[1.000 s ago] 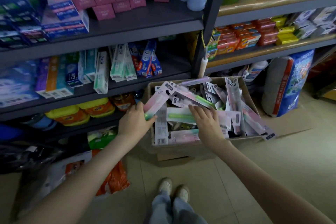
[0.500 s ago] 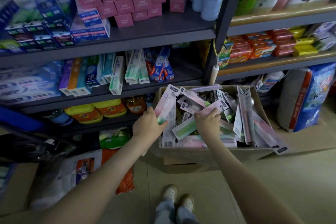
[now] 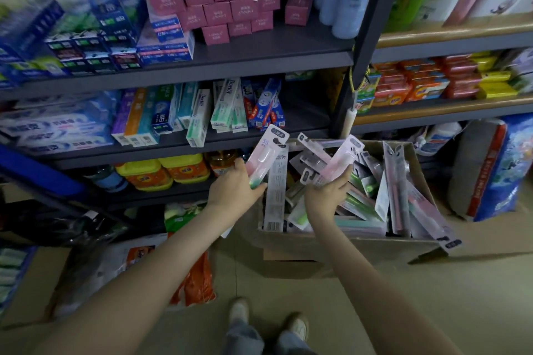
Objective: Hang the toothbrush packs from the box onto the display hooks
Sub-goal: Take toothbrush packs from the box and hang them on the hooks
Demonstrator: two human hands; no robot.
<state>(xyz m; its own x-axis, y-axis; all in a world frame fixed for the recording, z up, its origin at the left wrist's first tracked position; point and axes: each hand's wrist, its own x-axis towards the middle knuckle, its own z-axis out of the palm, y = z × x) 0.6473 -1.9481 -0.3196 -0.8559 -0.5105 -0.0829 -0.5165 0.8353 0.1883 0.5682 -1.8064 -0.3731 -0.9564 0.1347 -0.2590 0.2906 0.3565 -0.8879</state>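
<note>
As the left hand (image 3: 233, 190) and right hand (image 3: 326, 196) each grip a toothbrush pack (image 3: 264, 155), these seem light, stiff, slick; hold low, hang-hole free.

Glossy plastic toothbrush packs (image 3: 336, 163) fill a matt cardboard box (image 3: 346, 245).

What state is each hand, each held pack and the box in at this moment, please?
left hand, fingers gripping the pink-and-green toothbrush pack
pink-and-green toothbrush pack, held upright at the box's left edge
right hand, fingers gripping the pink toothbrush pack
pink toothbrush pack, held tilted above the box
cardboard box, open, piled with loose packs
</note>
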